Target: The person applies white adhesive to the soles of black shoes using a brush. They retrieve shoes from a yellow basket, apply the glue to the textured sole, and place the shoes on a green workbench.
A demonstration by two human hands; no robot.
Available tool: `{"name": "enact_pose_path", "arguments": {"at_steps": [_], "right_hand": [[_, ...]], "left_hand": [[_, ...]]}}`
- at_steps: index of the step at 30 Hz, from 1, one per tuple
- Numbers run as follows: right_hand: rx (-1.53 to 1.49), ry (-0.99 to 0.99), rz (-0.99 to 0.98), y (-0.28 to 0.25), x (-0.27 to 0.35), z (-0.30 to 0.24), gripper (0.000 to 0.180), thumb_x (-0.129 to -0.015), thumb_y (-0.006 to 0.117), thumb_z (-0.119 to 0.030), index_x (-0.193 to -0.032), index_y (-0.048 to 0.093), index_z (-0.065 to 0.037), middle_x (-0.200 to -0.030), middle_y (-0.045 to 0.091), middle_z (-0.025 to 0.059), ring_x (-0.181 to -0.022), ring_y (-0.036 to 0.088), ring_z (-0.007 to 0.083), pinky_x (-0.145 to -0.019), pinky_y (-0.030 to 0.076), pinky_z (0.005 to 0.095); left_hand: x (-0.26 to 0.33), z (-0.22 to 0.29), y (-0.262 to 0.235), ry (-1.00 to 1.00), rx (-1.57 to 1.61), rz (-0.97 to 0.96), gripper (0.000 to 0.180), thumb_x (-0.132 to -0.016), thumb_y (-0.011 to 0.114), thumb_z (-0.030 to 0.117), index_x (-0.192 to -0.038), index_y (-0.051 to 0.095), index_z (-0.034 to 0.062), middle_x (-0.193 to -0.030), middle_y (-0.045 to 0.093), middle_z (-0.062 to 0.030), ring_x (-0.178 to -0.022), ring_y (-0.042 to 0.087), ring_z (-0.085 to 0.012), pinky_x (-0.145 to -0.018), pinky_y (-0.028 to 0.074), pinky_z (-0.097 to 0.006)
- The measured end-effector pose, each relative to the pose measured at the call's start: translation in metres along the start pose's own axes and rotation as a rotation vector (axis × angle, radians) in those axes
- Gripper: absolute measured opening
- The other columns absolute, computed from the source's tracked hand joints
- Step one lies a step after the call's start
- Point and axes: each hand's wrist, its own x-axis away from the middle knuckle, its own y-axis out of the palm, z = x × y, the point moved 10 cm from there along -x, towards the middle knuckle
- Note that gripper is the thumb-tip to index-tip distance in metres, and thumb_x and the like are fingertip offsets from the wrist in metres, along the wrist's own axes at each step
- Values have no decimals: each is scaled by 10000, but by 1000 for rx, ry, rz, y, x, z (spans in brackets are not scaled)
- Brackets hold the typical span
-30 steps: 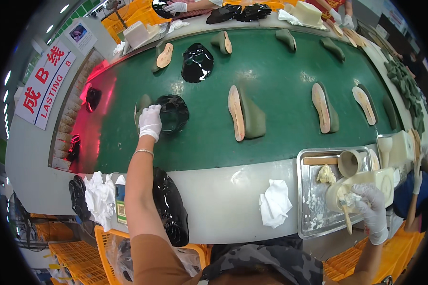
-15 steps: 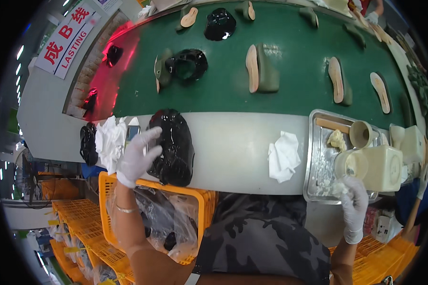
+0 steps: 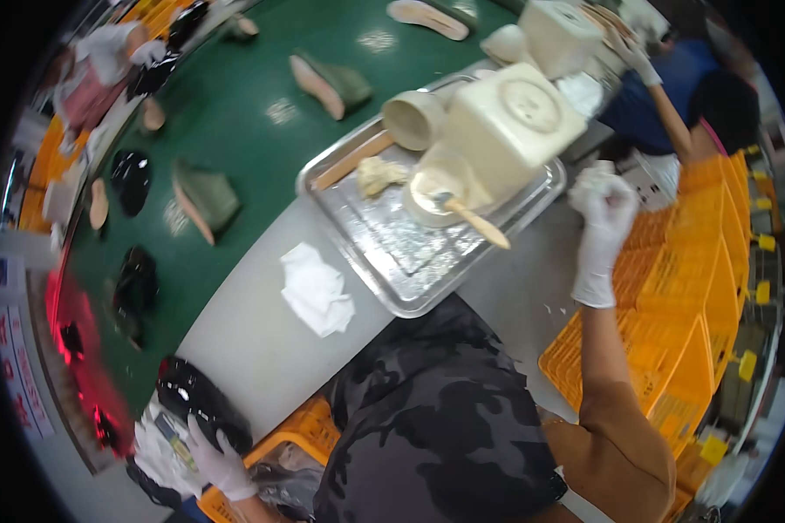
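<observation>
My right hand (image 3: pixel 606 209), in a white glove, is raised past the table's right edge near the orange crates. Its fingers are closed on a crumpled white wad (image 3: pixel 593 179). At the lower left, my gloved left hand (image 3: pixel 221 464) has its fingers spread beside glossy black shoe uppers (image 3: pixel 199 397); any contact is unclear. White cloths (image 3: pixel 161 449) lie by it. In the middle stands a metal tray (image 3: pixel 399 301) with a cream-coloured container (image 3: pixel 519 122), a cup (image 3: pixel 410 120) and a yellowish lump (image 3: pixel 379 176). A wooden-handled brush (image 3: pixel 475 222) rests across a bowl (image 3: pixel 432 196).
A folded white cloth (image 3: pixel 317 289) lies on the grey table edge. Green boots with pale soles (image 3: pixel 208 200) and black uppers (image 3: pixel 131 181) are on the green belt (image 3: pixel 262 166). Orange crates (image 3: pixel 645 288) stack at the right. Co-workers' gloved hands (image 3: pixel 637 57) show at the far right and far left.
The view has swung right. My right hand has left the tray, carrying the white wad outward past the table edge. My left hand stays by the black uppers.
</observation>
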Motion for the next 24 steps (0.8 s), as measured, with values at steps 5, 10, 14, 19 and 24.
{"name": "enact_pose_path", "arguments": {"at_steps": [5, 10, 14, 19, 24], "right_hand": [[325, 121, -87, 9, 32, 65, 214, -831, 674, -75, -989, 535, -35, -918, 576, 41, -818, 567, 129, -711, 488, 271], [1013, -331, -436, 45, 37, 46, 193, -787, 687, -143, -954, 626, -68, -986, 619, 95, -1004, 512, 315, -881, 407, 417], [806, -132, -489, 38, 25, 44, 212, -843, 621, -102, -1049, 613, -57, -1011, 620, 94, -895, 575, 247, -798, 457, 363], [512, -47, -255, 19, 19, 1, 378, -823, 528, 90, -1192, 551, 12, -1075, 602, 62, -892, 565, 103, -780, 458, 225], [404, 139, -718, 83, 73, 11, 566, -748, 628, 93, -1281, 510, -56, -1038, 580, 61, -746, 516, 91, -667, 450, 222]], "left_hand": [[7, 4, 0, 130, 143, 141, 566, -754, 580, -59, -1299, 464, 39, -1042, 548, -165, -938, 547, -335, -818, 443, -391], [9, 3, -23, 109, 182, 162, 489, -698, 537, -118, -1164, 538, 29, -959, 533, -124, -859, 526, -271, -797, 433, -352], [21, 29, -85, 173, -28, 402, 354, -707, 468, -115, -1026, 570, 4, -967, 507, -163, -930, 514, -329, -810, 420, -388], [31, 58, -138, 280, 438, 678, 383, -775, 580, -33, -1143, 479, -7, -1057, 496, -133, -994, 513, -261, -841, 433, -345], [18, 126, -114, 492, 246, 623, 334, -931, 451, 85, -1249, 425, -16, -1001, 530, -142, -985, 553, -271, -1019, 411, -446]]}}
